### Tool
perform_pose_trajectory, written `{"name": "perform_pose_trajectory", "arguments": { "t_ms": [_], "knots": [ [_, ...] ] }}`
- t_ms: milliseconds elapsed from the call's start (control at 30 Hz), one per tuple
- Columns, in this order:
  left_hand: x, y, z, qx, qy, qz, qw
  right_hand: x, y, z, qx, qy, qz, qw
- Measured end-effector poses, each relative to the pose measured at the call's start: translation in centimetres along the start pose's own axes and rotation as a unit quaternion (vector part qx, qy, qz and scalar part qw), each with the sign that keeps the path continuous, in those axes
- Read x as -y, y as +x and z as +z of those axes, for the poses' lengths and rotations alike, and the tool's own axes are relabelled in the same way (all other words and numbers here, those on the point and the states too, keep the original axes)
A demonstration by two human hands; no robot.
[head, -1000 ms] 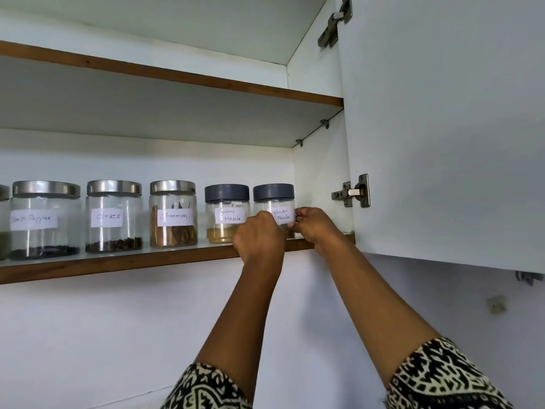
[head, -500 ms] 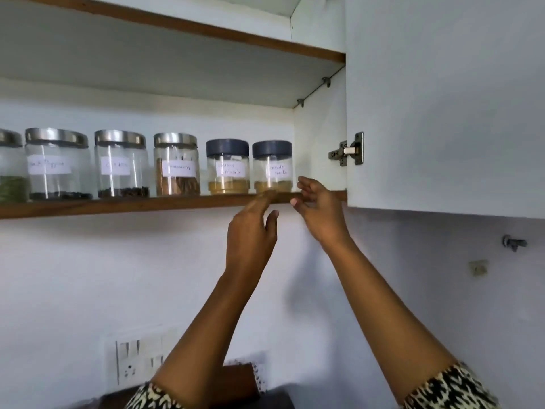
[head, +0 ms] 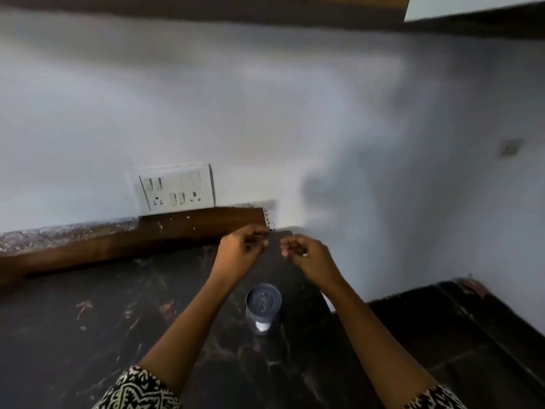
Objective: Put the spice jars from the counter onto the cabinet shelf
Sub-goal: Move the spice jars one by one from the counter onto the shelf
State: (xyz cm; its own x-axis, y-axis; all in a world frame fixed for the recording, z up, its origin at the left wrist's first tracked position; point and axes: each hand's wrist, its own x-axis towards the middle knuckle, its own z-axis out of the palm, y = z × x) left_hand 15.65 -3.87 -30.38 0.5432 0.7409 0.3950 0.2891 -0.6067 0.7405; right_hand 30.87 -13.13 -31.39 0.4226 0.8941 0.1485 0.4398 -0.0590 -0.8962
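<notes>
A small clear spice jar with a grey round lid (head: 263, 302) stands upright on the dark marbled stone desk (head: 88, 320). Just beyond it, the left hand (head: 240, 252) and right hand (head: 308, 255) hover close together, fingers loosely curled, gripping nothing.

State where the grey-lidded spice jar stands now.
The jar stands on the dark counter, lower centre of the head view, below the left hand and right hand.

Bare dark marbled stone counter (head: 88, 335) spreads across the lower left of the frame. At lower centre one small clear jar with a round grey lid (head: 263, 301) stands alone; a brown wooden ledge (head: 147, 237) bounds the counter's back at centre left.
</notes>
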Motion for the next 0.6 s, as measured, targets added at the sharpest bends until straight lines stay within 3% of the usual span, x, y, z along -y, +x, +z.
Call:
{"name": "perform_pose_trajectory", "arguments": {
  "t_ms": [167, 333, 467, 600],
  "knots": [
    [6.1, -3.6, 3.3, 0.148, 0.079, -0.133, 0.977, -6.2, -1.5, 3.1, 0.129, -0.091, 0.106, 0.982],
    [8.8, -6.1, 5.1, 0.244, 0.106, -0.176, 0.948, -9.7, -2.2, 5.3, 0.21, -0.121, 0.155, 0.958],
    [10.2, -7.0, 5.7, 0.278, 0.098, -0.209, 0.932, -10.4, -2.0, 6.5, 0.233, -0.118, 0.167, 0.951],
    [10.4, -7.3, 6.2, 0.258, 0.083, -0.225, 0.936, -10.5, -1.7, 7.3, 0.217, -0.109, 0.171, 0.955]
  ]
}}
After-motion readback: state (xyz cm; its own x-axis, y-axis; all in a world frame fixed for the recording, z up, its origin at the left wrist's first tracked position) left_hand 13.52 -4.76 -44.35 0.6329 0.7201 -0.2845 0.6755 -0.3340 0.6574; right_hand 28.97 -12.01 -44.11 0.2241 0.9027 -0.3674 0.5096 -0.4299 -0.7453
